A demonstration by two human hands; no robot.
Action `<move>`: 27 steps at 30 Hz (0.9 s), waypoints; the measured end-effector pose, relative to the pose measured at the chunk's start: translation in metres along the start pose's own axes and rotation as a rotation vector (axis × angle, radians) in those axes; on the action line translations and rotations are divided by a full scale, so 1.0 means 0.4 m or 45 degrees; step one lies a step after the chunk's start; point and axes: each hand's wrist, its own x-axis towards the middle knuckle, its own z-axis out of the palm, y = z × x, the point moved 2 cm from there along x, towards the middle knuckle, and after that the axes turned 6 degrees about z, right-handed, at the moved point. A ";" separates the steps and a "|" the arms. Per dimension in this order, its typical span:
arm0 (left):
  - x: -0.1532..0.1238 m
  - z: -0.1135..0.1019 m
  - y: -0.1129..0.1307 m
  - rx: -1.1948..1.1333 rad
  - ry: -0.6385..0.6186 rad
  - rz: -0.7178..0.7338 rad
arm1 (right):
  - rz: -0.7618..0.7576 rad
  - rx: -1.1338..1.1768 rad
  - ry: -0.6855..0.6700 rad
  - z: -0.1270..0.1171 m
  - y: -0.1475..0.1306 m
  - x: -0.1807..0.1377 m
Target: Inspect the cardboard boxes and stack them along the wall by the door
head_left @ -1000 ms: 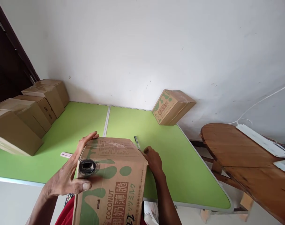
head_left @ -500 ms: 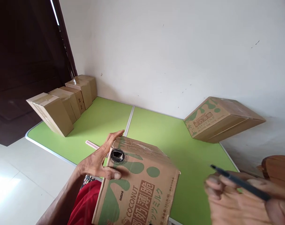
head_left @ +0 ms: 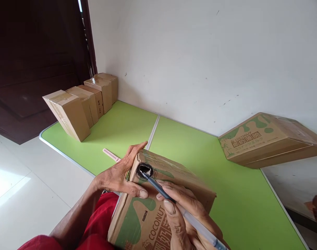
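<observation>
A cardboard box [head_left: 148, 218] printed with green shapes and the word COCONUT leans against my lap at the table's near edge. My left hand [head_left: 119, 175] grips its upper left corner, fingers over the top and thumb on the front. My right hand [head_left: 184, 215] holds a dark pen [head_left: 158, 187] in a writing grip. The pen's tip touches a black scribbled patch [head_left: 145, 170] near the box's top corner.
The green folding table [head_left: 200, 152] stands against a white wall. A row of several plain brown boxes [head_left: 80, 104] lines its far left side. Another COCONUT box [head_left: 268, 140] leans on the wall at right. A small white strip [head_left: 110, 155] lies near my left hand.
My right hand picked up the pen from the table beside the box and brought it to the black patch. The view swung left; my left hand kept its hold.
</observation>
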 end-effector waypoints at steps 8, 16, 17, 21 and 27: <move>-0.001 0.000 0.013 -0.029 0.026 -0.013 | -0.100 -0.065 -0.102 0.003 -0.010 0.008; -0.001 -0.001 0.025 -0.005 0.033 0.014 | -0.049 -0.020 -0.013 -0.007 -0.022 0.000; -0.002 -0.001 0.025 -0.003 0.032 0.020 | -0.026 -0.021 0.008 -0.013 -0.022 -0.001; -0.006 0.001 0.020 0.009 0.033 0.013 | 0.034 -0.005 0.080 -0.037 -0.019 0.005; -0.008 0.004 0.022 0.004 0.039 0.004 | 0.073 0.010 0.149 -0.032 -0.016 0.028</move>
